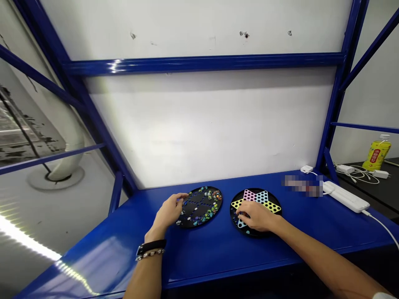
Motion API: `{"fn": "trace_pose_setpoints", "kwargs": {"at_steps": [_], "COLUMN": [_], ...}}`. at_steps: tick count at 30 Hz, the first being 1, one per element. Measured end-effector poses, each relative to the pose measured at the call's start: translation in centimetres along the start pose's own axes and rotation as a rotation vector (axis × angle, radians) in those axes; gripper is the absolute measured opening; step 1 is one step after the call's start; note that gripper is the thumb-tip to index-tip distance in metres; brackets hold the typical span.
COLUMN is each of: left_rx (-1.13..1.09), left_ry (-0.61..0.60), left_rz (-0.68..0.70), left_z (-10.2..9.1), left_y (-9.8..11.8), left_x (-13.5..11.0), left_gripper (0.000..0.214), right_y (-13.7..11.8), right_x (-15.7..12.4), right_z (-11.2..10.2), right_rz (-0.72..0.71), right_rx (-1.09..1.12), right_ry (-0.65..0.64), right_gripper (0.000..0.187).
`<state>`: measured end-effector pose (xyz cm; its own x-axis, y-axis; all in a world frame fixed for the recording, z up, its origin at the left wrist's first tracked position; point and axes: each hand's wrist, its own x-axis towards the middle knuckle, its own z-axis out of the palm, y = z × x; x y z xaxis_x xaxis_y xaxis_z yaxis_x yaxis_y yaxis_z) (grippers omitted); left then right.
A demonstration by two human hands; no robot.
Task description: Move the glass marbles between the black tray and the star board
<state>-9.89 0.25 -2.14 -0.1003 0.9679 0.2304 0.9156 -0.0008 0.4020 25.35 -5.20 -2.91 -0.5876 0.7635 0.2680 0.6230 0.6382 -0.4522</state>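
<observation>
A round black tray (197,206) with hole patterns stands on the blue table, many coloured glass marbles lying along its rim. My left hand (172,211) is at the tray's left edge, thumb and forefinger slightly apart, with no object visible between them. To the right lies a round black Chinese checkers board (270,198) with a star of pink, yellow and light blue points. Over its left part, my right hand (257,215) has its fingers curled together in a pinch. Whatever these fingertips hold, if anything, is hidden. Some dark marbles seem to sit beside them.
The blue table (199,257) backs onto a white panel in a blue metal frame (199,64). At the right are a white power strip (345,197), a small white adapter (306,169) and a blurred-out patch. A yellow drink bottle (376,154) and charger cables (358,173) rest on a black table.
</observation>
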Motion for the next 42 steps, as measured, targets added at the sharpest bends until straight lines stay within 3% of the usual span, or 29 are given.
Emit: {"fn": "trace_pose_setpoints", "kwargs": {"at_steps": [3,7,12,19,25,30,35,42], "left_rx": [0.077,0.179,0.268,0.270,0.287,0.300,0.255,0.288], "left_ry": [0.017,-0.072,-0.121,-0.079,-0.238,-0.081,-0.131,-0.104], "left_rz": [-0.031,0.066,0.034,0.042,0.030,0.005,0.033,0.081], "left_z": [0.3,0.8,1.2,1.3,0.8,1.3,1.9,2.1], "left_y": [-0.7,-1.4,-1.8,-2.1,-2.7,-3.0,-3.6,-3.3], "left_x": [0.0,0.0,-0.1,1.6,3.5,3.8,4.4,4.5], "left_gripper": [0.045,0.045,0.042,0.042,0.034,0.042,0.045,0.045], "right_y": [-0.1,0.4,2.3,2.3,2.0,2.3,2.3,2.1], "right_x": [0.8,1.5,0.4,0.1,0.1,0.0,0.1,0.0], "right_z": [-0.1,-0.1,-0.8,-1.2,-1.3,-1.2,-1.2,-1.1], "right_rz": [0.000,0.008,0.086,0.086,0.112,0.113,0.103,0.116], "right_rx": [0.024,0.104,0.163,0.151,0.116,0.115,0.118,0.111], "right_ry": [0.022,0.059,0.156,0.253,0.240,0.241,0.251,0.244], "right_gripper": [0.023,0.023,0.026,0.033,0.035,0.036,0.038,0.036]}}
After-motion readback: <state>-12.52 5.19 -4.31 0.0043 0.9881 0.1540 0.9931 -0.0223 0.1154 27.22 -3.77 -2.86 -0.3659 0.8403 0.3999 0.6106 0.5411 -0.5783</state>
